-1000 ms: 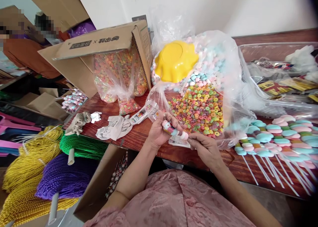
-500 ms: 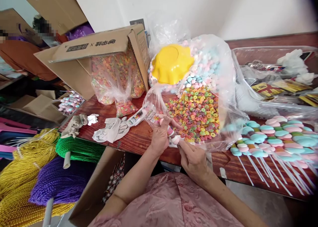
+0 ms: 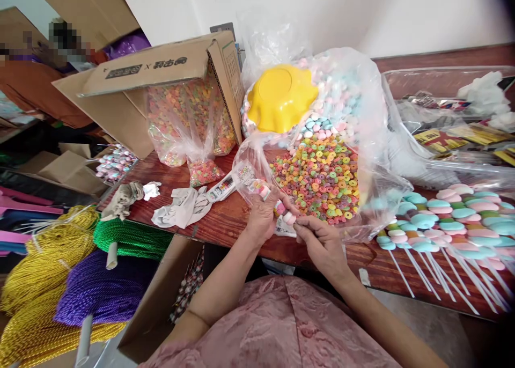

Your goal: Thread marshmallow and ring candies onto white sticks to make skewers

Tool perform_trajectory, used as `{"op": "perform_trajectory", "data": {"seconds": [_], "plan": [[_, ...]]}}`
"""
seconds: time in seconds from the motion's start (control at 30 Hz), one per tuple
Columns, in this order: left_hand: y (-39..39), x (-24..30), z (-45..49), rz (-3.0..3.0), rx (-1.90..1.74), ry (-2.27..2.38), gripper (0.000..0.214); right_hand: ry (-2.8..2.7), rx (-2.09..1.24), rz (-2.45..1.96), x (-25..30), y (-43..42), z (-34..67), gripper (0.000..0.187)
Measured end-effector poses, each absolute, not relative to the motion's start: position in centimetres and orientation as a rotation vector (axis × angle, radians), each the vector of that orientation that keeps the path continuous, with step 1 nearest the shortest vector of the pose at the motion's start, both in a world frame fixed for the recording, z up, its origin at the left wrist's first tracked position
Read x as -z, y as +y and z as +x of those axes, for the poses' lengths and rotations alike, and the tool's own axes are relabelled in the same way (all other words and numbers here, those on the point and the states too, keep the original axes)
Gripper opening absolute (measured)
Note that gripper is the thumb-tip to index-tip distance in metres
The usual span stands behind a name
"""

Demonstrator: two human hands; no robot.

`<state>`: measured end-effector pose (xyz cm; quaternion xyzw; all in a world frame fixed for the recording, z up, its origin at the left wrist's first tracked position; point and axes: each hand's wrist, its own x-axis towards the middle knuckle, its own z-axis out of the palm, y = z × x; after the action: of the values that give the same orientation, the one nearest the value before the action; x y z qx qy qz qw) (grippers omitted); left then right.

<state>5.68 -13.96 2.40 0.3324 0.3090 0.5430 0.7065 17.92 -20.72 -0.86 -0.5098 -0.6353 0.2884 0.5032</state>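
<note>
- Gripping a candy stack (image 3: 288, 216) with the left hand (image 3: 263, 213), above the table (image 3: 217, 227), near its front edge.
- Pinching at the stack's near end with the right hand (image 3: 325, 245).
- Showing wood between left hand and grey cloth (image 3: 183, 208), likewise between right hand and marshmallow skewers (image 3: 446, 226).
- Blocked just beyond by candy rings (image 3: 319, 177), then a yellow bowl (image 3: 281, 98).
- Bounded farther left by a cardboard box (image 3: 161, 62).

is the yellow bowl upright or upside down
Upside down: the bowl shows its round base on top, its wavy rim facing down.
</note>
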Motion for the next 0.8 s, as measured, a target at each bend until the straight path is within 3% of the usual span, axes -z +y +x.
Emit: {"op": "perform_trajectory", "data": {"seconds": [0.33,0.47,0.6,0.8], "plan": [[-14.1,-2.4,5.0,0.635,-1.2,0.556,0.051,-1.512,-0.456,-1.232,1.7,-20.1,18.2,0.013],[-12.7,-3.3,4.1,0.503,-1.382,0.619,0.029,-1.626,-0.351,-1.177,1.8,-20.1,18.3,0.014],[-13.2,-3.0,5.1,0.493,-1.355,0.676,0.044,-1.611,-0.393,-1.208,1.3,-19.7,17.2,0.015],[-13.6,-2.1,5.5,0.464,-1.357,0.669,0.04,-1.77,-0.362,-1.129,0.7,-19.1,16.6,0.019]]}}
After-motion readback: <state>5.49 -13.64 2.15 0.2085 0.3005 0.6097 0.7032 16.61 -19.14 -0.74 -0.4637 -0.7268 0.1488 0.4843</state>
